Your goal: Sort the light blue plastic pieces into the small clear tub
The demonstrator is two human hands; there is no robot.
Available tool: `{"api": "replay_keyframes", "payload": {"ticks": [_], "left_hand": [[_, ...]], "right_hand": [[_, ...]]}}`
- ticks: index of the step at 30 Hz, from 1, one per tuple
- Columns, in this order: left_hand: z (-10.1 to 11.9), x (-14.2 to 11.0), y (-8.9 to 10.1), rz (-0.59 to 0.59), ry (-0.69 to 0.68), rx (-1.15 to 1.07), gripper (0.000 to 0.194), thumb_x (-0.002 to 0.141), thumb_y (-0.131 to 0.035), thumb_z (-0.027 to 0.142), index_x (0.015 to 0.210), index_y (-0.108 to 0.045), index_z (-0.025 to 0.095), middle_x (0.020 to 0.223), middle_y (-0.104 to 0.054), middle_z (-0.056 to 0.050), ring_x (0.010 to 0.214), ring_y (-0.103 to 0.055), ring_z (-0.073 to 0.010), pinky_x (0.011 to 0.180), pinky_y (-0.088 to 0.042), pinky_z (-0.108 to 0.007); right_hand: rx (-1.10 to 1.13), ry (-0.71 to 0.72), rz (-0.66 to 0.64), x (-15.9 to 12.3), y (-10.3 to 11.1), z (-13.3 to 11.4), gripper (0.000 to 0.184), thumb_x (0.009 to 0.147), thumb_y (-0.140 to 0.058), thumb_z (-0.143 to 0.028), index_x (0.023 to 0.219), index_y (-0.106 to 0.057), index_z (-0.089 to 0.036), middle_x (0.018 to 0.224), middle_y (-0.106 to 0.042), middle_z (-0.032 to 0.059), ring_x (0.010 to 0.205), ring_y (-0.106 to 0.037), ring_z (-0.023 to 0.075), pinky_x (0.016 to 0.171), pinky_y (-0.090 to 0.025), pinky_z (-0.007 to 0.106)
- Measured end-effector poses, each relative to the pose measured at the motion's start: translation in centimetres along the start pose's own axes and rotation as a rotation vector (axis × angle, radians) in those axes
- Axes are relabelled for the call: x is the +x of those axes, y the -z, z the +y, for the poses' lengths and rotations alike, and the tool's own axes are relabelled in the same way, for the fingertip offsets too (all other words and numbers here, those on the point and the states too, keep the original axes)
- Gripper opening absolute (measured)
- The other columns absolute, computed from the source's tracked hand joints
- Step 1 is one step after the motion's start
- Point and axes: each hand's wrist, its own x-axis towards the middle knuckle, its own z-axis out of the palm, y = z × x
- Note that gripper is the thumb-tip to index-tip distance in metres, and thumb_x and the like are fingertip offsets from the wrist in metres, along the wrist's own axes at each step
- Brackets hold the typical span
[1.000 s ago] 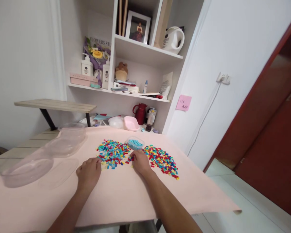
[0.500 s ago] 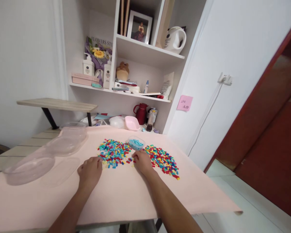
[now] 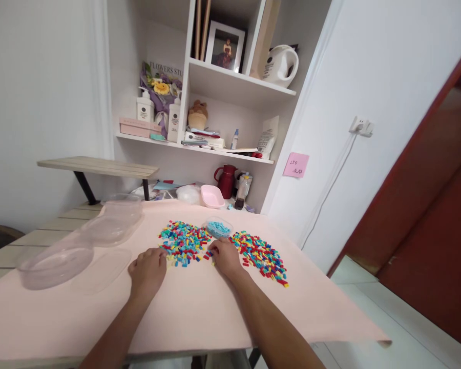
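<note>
Small toy bricks in mixed colours lie in two piles, a left pile (image 3: 184,243) and a right pile (image 3: 259,253). My left hand (image 3: 149,267) rests at the near left edge of the left pile, its fingers curled together by some pale yellow bricks. Between the piles is my right hand (image 3: 225,257), fingers bent down over the cloth beside a few loose red and blue bricks (image 3: 208,254). Whatever either set of fingertips may hold is hidden. Just beyond the right hand stands a clear plastic container (image 3: 218,227) of light blue bricks.
Clear plastic containers (image 3: 56,264) and a flat clear lid (image 3: 102,269) lie on the left of the pink cloth (image 3: 192,312). A pink tray (image 3: 212,197), a red jug (image 3: 226,181) and a bottle (image 3: 242,192) stand at the back, beneath shelves (image 3: 200,148).
The whole view has shifted slightly, so things appear a little farther right. My right hand's fingers have shifted slightly near the loose bricks; my left hand keeps its place by the left pile.
</note>
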Motion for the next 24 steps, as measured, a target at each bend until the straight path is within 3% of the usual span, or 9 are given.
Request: {"api": "replay_keyframes", "payload": {"ticks": [6,14,19,24], "left_hand": [[0.0,-0.1,-0.2,-0.002,0.010,-0.021,0.034,0.088,-0.035,0.026,0.094,-0.069,0.027,0.111,-0.067,-0.004,0.106,-0.055,-0.0212,0.090,-0.034,-0.038],[-0.1,-0.1,-0.3,-0.014,0.023,-0.033,0.034,0.089,-0.034,0.025,0.096,-0.067,0.026,0.112,-0.067,-0.003,0.108,-0.055,-0.0201,0.091,-0.032,-0.037],[-0.2,0.1,-0.4,-0.008,0.022,-0.010,0.034,0.089,-0.035,0.025,0.098,-0.068,0.027,0.112,-0.067,-0.004,0.107,-0.055,-0.0200,0.090,-0.033,-0.037],[-0.3,0.2,-0.6,0.000,0.025,-0.010,0.034,0.089,-0.036,0.025,0.097,-0.068,0.027,0.110,-0.068,-0.003,0.106,-0.056,-0.0203,0.089,-0.034,-0.037]], "right_hand": [[0.063,-0.044,0.074,0.8,2.2,1.9,0.014,0.076,-0.058,-0.017,0.083,-0.070,-0.022,0.086,-0.066,0.0037,0.082,-0.057,0.0181,0.074,-0.042,0.027],[0.013,-0.108,0.281,6.9,8.4,3.6,0.019,0.080,-0.054,-0.027,0.088,-0.070,-0.023,0.091,-0.066,0.0051,0.090,-0.057,0.0204,0.082,-0.041,0.033],[0.208,-0.123,0.199,8.3,8.4,4.8,0.020,0.078,-0.057,-0.029,0.088,-0.073,-0.023,0.094,-0.069,0.0053,0.090,-0.060,0.0199,0.084,-0.043,0.033],[0.332,-0.189,0.232,6.6,7.5,5.8,0.038,0.085,-0.040,-0.033,0.106,-0.069,-0.019,0.090,-0.070,0.0059,0.078,-0.064,0.0176,0.073,-0.049,0.030]]}}
